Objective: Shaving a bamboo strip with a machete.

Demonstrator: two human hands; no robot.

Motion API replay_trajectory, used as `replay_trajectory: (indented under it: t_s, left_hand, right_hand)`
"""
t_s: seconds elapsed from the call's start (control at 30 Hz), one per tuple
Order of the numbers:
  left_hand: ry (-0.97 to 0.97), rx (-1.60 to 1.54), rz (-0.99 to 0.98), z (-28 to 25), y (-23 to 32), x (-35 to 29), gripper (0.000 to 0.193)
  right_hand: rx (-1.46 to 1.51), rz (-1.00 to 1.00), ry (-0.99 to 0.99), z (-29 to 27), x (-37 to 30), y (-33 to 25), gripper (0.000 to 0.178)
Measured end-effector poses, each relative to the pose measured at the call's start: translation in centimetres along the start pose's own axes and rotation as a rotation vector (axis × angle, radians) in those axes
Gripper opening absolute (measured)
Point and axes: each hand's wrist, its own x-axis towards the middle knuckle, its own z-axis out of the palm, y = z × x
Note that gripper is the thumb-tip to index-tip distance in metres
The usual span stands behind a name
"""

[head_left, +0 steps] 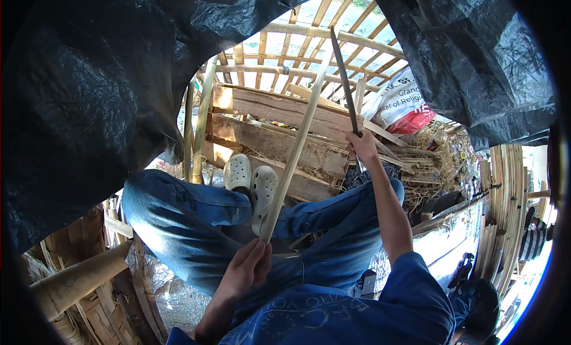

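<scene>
My left hand (245, 266) is closed round the near end of a long, pale bamboo strip (302, 140), which slants up and away over my clogs toward the slatted fence. In my right hand (361, 147) I grip the handle of a long, dark-bladed machete (345, 77), its blade pointing up and away. The blade stands just right of the strip's far part; whether the two touch I cannot tell. My legs in blue jeans are folded beneath the strip, and pale clogs (238, 172) with holes are on my feet.
Rough wooden planks (279, 110) lie in front of me, before a bamboo lattice (309, 31). Black plastic sheeting (89, 95) hangs on both sides. A white and red sack (401, 101) and straw (440, 166) are at the right. A thick bamboo pole (83, 279) is at lower left.
</scene>
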Motion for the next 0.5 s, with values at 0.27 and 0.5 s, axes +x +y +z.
replay_trajectory:
  t_s: [0.27, 0.5]
  left_hand:
    - [-0.089, 0.050, -0.012, 3.7, -0.9, -2.8, 0.024]
    - [-0.258, 0.556, 0.225, 5.8, -2.9, -1.1, 0.025]
  right_hand:
    - [0.780, 0.208, -0.127, 4.7, -15.6, -6.4, 0.014]
    - [0.803, 0.207, -0.161, 7.7, -20.9, -8.6, 0.017]
